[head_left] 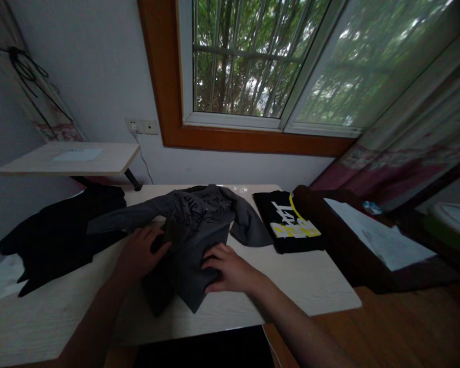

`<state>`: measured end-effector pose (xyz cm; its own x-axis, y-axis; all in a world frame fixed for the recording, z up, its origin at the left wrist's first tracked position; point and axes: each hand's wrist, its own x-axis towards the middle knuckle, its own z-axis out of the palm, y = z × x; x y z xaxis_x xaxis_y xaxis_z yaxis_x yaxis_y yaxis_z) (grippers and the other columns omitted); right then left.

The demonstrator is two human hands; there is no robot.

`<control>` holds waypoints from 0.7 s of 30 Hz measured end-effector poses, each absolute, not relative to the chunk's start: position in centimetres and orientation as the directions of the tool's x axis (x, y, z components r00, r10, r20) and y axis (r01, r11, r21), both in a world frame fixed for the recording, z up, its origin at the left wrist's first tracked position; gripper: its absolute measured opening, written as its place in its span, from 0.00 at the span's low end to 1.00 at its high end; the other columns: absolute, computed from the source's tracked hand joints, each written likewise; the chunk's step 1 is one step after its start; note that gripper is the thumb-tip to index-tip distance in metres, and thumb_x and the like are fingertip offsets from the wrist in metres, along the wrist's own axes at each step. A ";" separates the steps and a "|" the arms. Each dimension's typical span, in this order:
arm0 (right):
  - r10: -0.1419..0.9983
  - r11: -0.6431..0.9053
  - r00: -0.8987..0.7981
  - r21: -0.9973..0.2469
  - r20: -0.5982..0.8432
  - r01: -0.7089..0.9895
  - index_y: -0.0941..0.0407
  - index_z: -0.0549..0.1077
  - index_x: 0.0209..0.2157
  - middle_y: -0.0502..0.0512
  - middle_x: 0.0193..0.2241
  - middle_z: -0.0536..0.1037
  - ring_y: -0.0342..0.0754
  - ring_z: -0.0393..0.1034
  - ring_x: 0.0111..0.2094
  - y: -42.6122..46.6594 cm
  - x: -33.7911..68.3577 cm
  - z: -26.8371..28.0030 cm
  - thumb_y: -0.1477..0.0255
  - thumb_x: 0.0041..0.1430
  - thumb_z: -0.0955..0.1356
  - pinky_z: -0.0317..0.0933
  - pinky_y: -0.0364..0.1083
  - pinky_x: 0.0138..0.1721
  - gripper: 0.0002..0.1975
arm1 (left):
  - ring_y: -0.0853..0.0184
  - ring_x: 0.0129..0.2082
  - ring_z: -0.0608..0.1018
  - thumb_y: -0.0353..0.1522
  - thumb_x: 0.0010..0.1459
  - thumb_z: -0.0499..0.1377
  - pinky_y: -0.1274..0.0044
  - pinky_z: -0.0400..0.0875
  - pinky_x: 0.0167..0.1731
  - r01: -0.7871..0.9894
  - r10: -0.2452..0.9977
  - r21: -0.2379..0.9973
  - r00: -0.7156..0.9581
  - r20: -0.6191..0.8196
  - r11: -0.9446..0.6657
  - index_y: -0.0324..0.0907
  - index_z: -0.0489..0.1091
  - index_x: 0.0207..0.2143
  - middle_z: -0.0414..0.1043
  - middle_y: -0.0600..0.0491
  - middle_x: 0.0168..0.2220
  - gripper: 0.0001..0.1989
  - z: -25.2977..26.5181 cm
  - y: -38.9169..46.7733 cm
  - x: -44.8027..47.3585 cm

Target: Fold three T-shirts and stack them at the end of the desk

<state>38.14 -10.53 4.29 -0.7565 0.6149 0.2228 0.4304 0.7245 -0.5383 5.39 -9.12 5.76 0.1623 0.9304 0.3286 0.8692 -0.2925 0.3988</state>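
A dark grey long-sleeved shirt point(199, 230) with black lettering on its chest lies rumpled on the pale table, its sleeves spread to either side. My left hand point(140, 255) is at the shirt's left side, below the sleeve, with thumb and bent fingers apart. On the shirt's lower right part rests my right hand point(230, 268), fingers curved over the cloth and thumb held away from them. The shirt's hem hangs loosely toward me in two pointed folds. Neither hand shows a clear pinch on the fabric.
Black clothing point(65, 235) lies at the left, under the end of the grey sleeve. A folded black shirt point(266, 217) with white and yellow print sits at the right. The light wooden table point(299, 281) stands below a window. A small raised shelf point(118, 153) is at the back left.
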 end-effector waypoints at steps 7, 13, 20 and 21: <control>0.713 0.636 -0.670 -0.593 0.208 0.494 0.52 0.74 0.38 0.54 0.37 0.77 0.51 0.70 0.42 -9.9 39.9 3.1 0.76 0.55 0.71 0.61 0.50 0.47 0.09 | 0.49 0.49 0.76 0.43 0.58 0.57 0.60 0.67 0.54 0.856 0.971 0.488 0.060 0.232 -0.169 0.45 0.73 0.42 0.77 0.44 0.46 0.15 4.3 -9.8 4.8; 0.978 0.199 -0.119 -0.941 0.172 0.274 0.52 0.66 0.36 0.49 0.29 0.71 0.47 0.65 0.29 -8.5 44.0 3.8 0.66 0.60 0.66 0.59 0.44 0.32 0.05 | 0.54 0.41 0.79 0.47 0.59 0.55 0.66 0.73 0.43 0.644 0.942 0.750 -0.325 0.084 0.155 0.47 0.70 0.42 0.77 0.50 0.38 0.16 6.2 -8.9 2.4; 0.986 0.088 0.148 -0.995 0.081 -0.045 0.51 0.68 0.32 0.48 0.25 0.68 0.45 0.61 0.24 -8.6 50.6 7.9 0.63 0.53 0.68 0.56 0.44 0.25 0.08 | 0.54 0.42 0.81 0.48 0.47 0.68 0.68 0.78 0.40 0.272 0.928 0.901 -0.256 -0.271 0.338 0.49 0.75 0.44 0.80 0.52 0.40 0.23 8.4 -9.8 -0.1; 0.996 0.041 0.086 -0.998 0.037 -0.052 0.51 0.68 0.31 0.48 0.24 0.69 0.45 0.62 0.23 -8.9 51.2 8.5 0.62 0.53 0.69 0.56 0.44 0.25 0.09 | 0.53 0.42 0.81 0.46 0.43 0.71 0.68 0.78 0.40 0.314 0.937 0.887 -0.201 -0.285 0.338 0.49 0.76 0.43 0.80 0.52 0.41 0.24 8.7 -10.1 -0.5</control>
